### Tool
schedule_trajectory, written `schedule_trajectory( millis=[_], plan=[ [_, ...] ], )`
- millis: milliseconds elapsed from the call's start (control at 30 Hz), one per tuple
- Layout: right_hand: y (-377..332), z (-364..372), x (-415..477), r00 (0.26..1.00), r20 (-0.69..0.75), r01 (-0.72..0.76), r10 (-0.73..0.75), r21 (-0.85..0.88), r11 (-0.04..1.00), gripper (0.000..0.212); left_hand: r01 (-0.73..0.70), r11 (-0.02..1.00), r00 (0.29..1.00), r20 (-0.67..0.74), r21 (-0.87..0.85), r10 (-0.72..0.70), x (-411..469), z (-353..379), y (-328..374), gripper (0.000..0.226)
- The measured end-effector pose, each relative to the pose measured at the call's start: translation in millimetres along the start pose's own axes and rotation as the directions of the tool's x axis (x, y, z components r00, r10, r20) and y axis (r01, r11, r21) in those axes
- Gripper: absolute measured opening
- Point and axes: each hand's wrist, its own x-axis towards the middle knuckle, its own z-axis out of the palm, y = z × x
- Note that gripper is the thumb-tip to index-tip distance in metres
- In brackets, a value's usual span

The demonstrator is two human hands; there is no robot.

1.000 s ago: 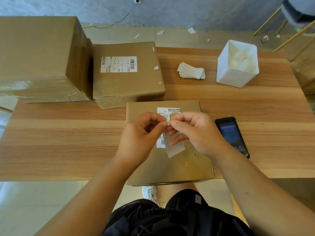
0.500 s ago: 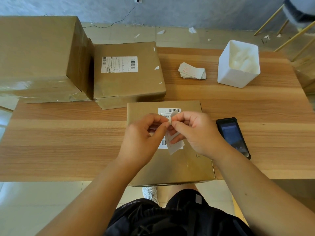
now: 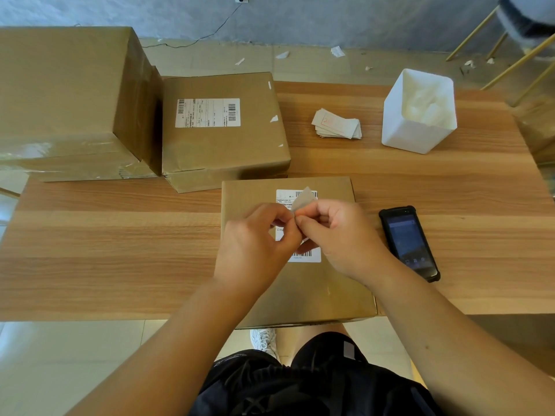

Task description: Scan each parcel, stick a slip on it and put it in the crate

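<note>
Nearest the edge of the table (image 3: 120, 250) lies a flat brown parcel (image 3: 300, 292), closed, with its printed label (image 3: 304, 257) facing up. Right above it the two hands meet: the left hand (image 3: 255, 244) and the right hand (image 3: 339, 235) each pinch a small slip (image 3: 303, 200) between thumb and fingertips, and its free corner pokes up past the knuckles over the label. The slip is thin, greyish-white and slightly curled. Just right of the parcel a black scanner (image 3: 408, 244) lies screen up. Farther back sit a stack of slips (image 3: 336, 125) and a white square tub (image 3: 417, 136) holding white scraps. Two bigger boxes (image 3: 222, 121) stand side by side far left.
</note>
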Motion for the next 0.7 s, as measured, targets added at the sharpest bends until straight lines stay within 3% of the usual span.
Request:
schedule_trajectory(
  millis=[267,467,700],
  plan=[
    [-3,-2,1,1.000,0.014,-0.009,0.008,0.025,1.000,0.022,0.218,0.951,0.972,0.138,-0.221,-0.191,3,-4,-3,0.010],
    [-5,-7,0,0.999,0.041,-0.017,0.015,0.041,0.999,0.021,0.268,0.914,0.958,0.187,-0.305,-0.219,4,-5,-4,0.018],
    [-6,-12,-1,0.998,0.010,-0.068,0.067,0.107,0.992,0.017,0.376,0.846,0.926,0.179,-0.378,-0.332,4,-5,-9,0.011]
  ],
)
